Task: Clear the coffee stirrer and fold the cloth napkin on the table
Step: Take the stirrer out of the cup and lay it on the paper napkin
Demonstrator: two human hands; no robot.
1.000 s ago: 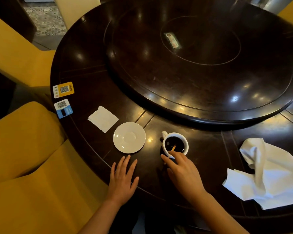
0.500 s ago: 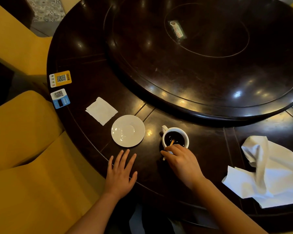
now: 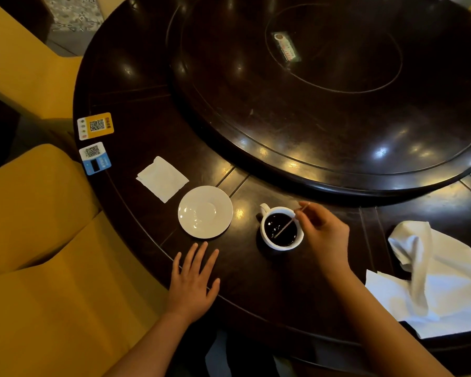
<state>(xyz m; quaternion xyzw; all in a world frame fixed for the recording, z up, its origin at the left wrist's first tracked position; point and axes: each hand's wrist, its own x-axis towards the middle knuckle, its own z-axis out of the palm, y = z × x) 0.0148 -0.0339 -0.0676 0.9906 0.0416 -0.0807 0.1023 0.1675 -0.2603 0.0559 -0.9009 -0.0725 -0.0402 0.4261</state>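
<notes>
Dark polished wood makes up the round table (image 3: 136,110), on which a large raised turntable (image 3: 324,110) of the same wood is set toward the far side. A small label (image 3: 286,46) is seen near the turntable's middle; its print cannot be read. Yellow upholstered chairs (image 3: 38,240) are ranged along the table's left edge.

Items on the table, left to right:

1. Yellow card (image 3: 95,126) with a printed code square, laid flat at the left rim.
2. Blue and white card (image 3: 95,158) with a code square, laid just below the yellow one.
3. Small white paper napkin (image 3: 162,178), folded square, placed flat beside the saucer.
4. White saucer (image 3: 205,211), with nothing on it, set between the paper napkin and the cup.
5. White cup (image 3: 267,239), filled with dark coffee, handle turned to the far left.
6. Coffee stirrer (image 3: 287,225), a thin pale stick, held slanted over the cup; its lower end is at the coffee's surface, though whether it dips in cannot be told.
7. White cloth napkin (image 3: 441,281), left crumpled and unfolded at the right near edge, well apart from the cup.

Hands: the left hand (image 3: 193,284) is laid flat on the table below the saucer, fingers straight and spread, nothing held. The right hand (image 3: 324,235) is positioned just right of the cup, and the stirrer's upper part is pinched between its thumb and fingertips.
</notes>
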